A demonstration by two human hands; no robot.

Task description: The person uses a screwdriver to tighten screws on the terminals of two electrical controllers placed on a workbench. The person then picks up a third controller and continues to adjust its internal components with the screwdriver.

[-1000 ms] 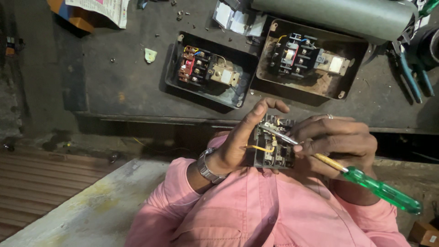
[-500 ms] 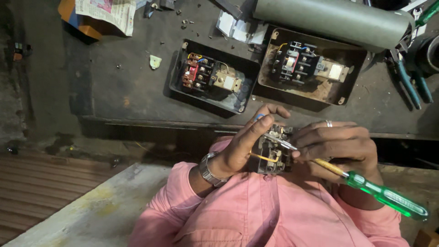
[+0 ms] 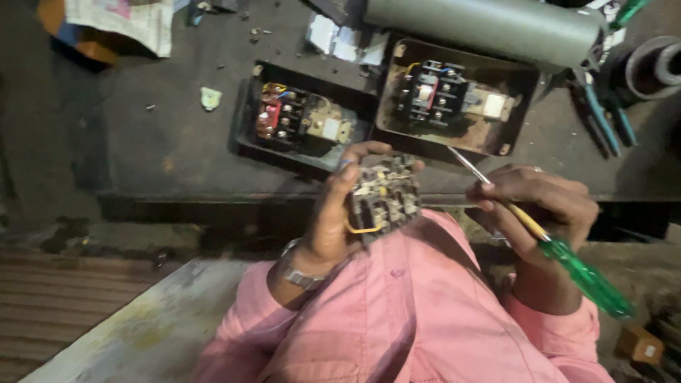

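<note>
Left hand (image 3: 328, 220): we clasp the switch block (image 3: 383, 197) tight.
Right hand (image 3: 543, 206): we pinch the green screwdriver (image 3: 560, 255), tip clear of the block.

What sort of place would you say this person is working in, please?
Probably an electrical repair workshop. On the dark, grimy workbench lie two open switch boxes with exposed wiring and blue-handled pliers. The left hand holds a small electrical part; the right hand holds a green-handled screwdriver.
</note>
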